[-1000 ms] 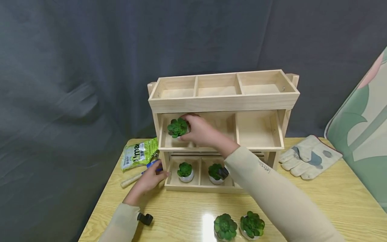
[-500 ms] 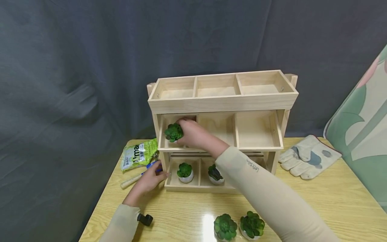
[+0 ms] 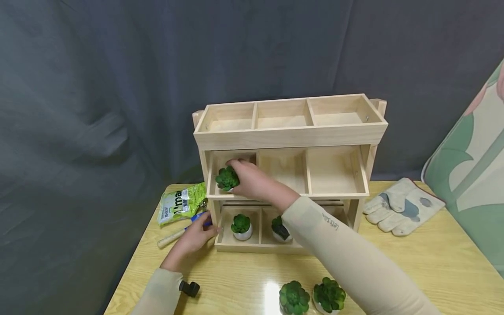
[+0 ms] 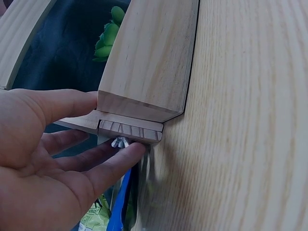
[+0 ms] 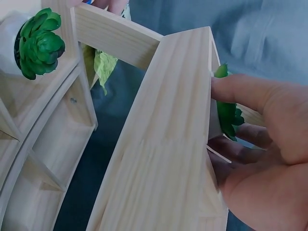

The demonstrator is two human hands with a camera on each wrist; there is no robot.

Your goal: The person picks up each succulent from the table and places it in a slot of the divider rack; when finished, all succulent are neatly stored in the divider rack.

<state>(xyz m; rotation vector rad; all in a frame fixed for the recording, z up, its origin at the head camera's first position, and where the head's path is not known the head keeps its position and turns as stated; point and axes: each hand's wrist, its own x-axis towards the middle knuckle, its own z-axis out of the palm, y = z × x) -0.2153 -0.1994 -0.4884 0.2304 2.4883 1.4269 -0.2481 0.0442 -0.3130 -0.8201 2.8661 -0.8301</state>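
Read the head view as a clock dial centred on the three-tier pale wooden stand [image 3: 291, 139], with 12 o'clock away from you. At 9 o'clock, your right hand [image 3: 252, 177] grips a green succulent in a white pot [image 3: 227, 177], inside the end compartment of the middle tier. You can't tell whether that pot touches the compartment's floor. At 8 o'clock, your left hand [image 3: 197, 234] clasps the stand's lower corner, thumb against the bottom tier and fingers behind, beside a silvery metal wing nut [image 4: 120, 143].

The bottom tier holds a second potted succulent [image 3: 241, 227] towards 7 o'clock and a third potted succulent [image 3: 276, 222] nearer 6, partly hidden by your right wrist's camera [image 3: 280, 231]. Two more potted succulents [image 3: 294, 298] sit side by side on the pale wooden desk [image 3: 228, 280], around 6 o'clock. A green-and-white plastic packet [image 3: 182, 202] and a wooden handle [image 3: 170, 239] lie between 8 and 9; off-white work gloves [image 3: 403, 205] lie between 3 and 4.
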